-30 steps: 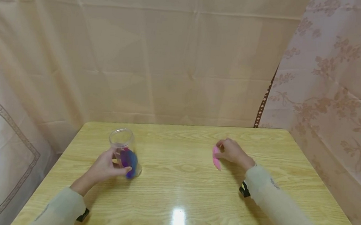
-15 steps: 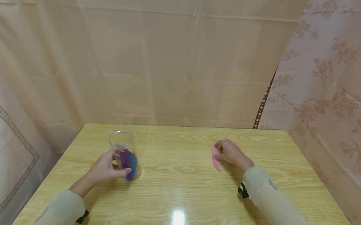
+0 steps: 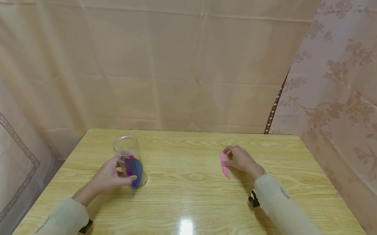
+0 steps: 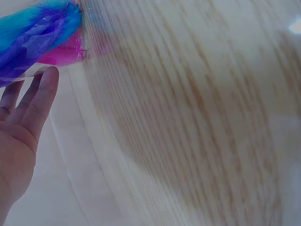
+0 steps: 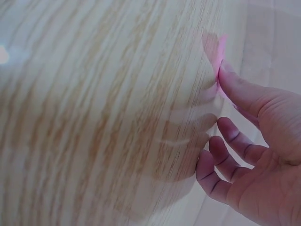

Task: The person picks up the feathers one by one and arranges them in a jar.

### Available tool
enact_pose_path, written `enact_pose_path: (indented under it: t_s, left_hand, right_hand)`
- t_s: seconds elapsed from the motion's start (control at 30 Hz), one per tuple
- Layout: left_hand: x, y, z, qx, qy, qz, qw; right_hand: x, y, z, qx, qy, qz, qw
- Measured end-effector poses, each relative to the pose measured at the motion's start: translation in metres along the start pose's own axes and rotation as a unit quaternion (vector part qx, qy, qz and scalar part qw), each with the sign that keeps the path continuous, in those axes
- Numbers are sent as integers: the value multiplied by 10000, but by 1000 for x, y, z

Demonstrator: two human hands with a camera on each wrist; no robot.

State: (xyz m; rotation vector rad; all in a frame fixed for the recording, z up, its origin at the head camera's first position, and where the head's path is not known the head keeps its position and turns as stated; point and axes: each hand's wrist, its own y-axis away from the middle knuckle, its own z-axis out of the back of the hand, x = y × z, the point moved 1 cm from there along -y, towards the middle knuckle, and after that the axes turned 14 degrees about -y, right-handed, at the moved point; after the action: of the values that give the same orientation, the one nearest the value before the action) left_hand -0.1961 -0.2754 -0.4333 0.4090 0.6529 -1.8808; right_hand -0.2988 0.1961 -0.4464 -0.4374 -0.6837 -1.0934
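Observation:
In the head view my left hand grips a clear cup at the left of the table, thumb in front and fingers round the far side. Fluffy blue, purple and pink feathers lie inside the cup, seen close up in the left wrist view. On the right, my right hand pinches a pink feather low at the table's surface. In the right wrist view its thumb presses the feather, and the other fingers curl with their tips down at the tabletop.
A yellow wood-grain table spans the space between the hands, with a bright light reflection near its front. Beige curtain hangs behind it, and a flower-patterned curtain stands at the right.
Hardly anything moves. The left hand keeps its grip on the cup, and the right hand with the pink feather stays in nearly the same place.

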Motion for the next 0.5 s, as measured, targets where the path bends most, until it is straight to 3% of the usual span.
enact_pose_path:
  t_s: [0.5]
  left_hand:
    - [5,0,0,0,96,-47,9999]
  right_hand:
    - [0,2,1,19,-142,81,9999]
